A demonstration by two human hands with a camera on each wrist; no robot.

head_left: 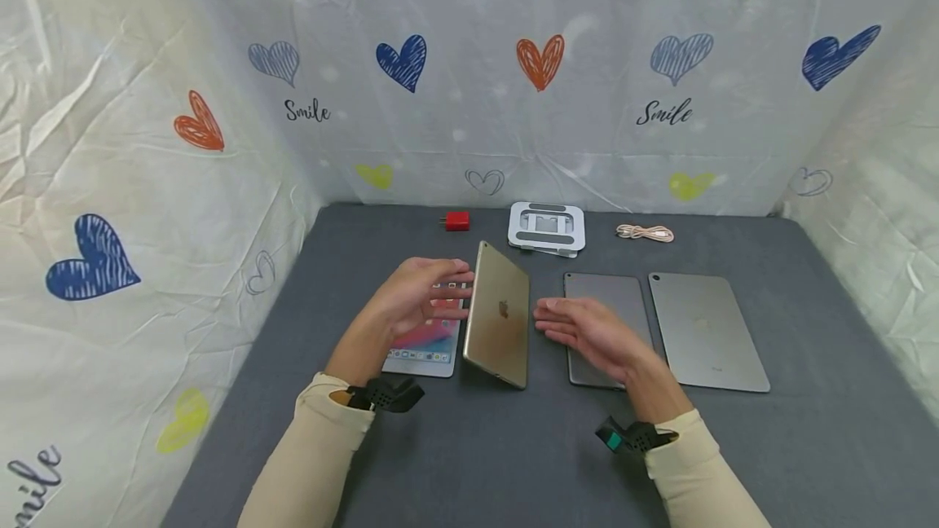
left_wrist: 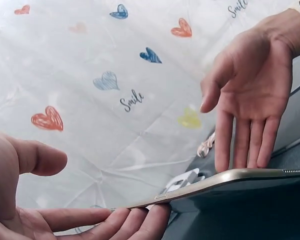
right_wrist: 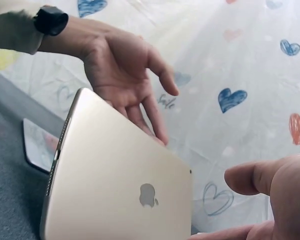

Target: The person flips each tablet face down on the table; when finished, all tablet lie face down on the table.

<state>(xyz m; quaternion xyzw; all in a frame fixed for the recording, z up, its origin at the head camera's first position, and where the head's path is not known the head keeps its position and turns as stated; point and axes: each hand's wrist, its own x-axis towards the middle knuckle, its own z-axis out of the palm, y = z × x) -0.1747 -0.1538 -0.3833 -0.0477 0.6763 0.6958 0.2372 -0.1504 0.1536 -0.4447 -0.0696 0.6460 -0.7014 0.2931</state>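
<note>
A gold tablet (head_left: 497,316) stands tilted up from the table in the head view, its back with the apple logo turned toward the right hand. My left hand (head_left: 418,296) has its fingers extended, the fingertips touching the tablet's raised long edge; the thumb stays off it. My right hand (head_left: 587,332) is on the other side, palm facing the tablet's back, fingers straight and close to it. In the right wrist view the gold back (right_wrist: 120,175) fills the middle, with the left hand (right_wrist: 122,75) behind its upper edge. Beneath the left hand lies a tablet with a lit screen (head_left: 425,341), partly covered.
Right of the gold tablet, a dark grey tablet (head_left: 597,283) lies partly under the right hand, beside a silver-grey tablet (head_left: 707,332). Along the back of the grey table (head_left: 469,463) are a red charger plug (head_left: 457,222), a white folding stand (head_left: 546,228) and a coiled cable (head_left: 645,233).
</note>
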